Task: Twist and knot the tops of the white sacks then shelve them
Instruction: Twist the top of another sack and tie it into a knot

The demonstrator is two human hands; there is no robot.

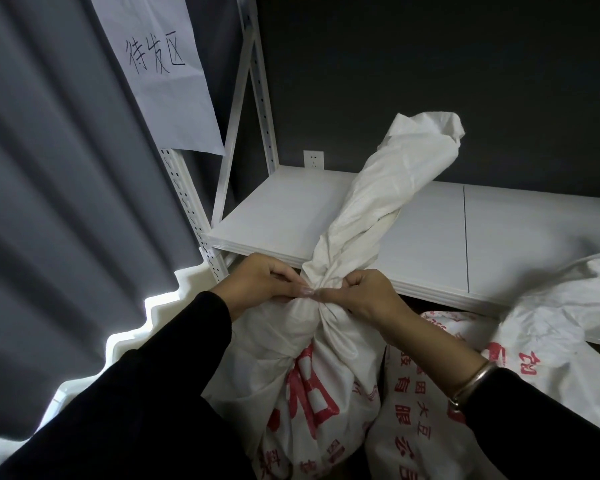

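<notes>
A white sack point(312, 386) with red print stands in front of me, its top gathered into a tight neck. Above the neck the twisted top point(388, 188) rises up and to the right, over the white shelf point(278, 216). My left hand point(267, 285) grips the neck from the left with thumb and fingers curled. My right hand point(364, 296) pinches the same neck from the right, and the two thumbs almost meet. A second white sack point(426, 410) with red print sits just right of the first one.
A third white sack point(565, 306) lies partly on the shelf at the right. A shelf upright point(191, 209) with holes stands at the left beside a grey curtain point(59, 168). A handwritten paper sign point(167, 74) hangs above. A wall socket point(313, 159) sits behind the shelf.
</notes>
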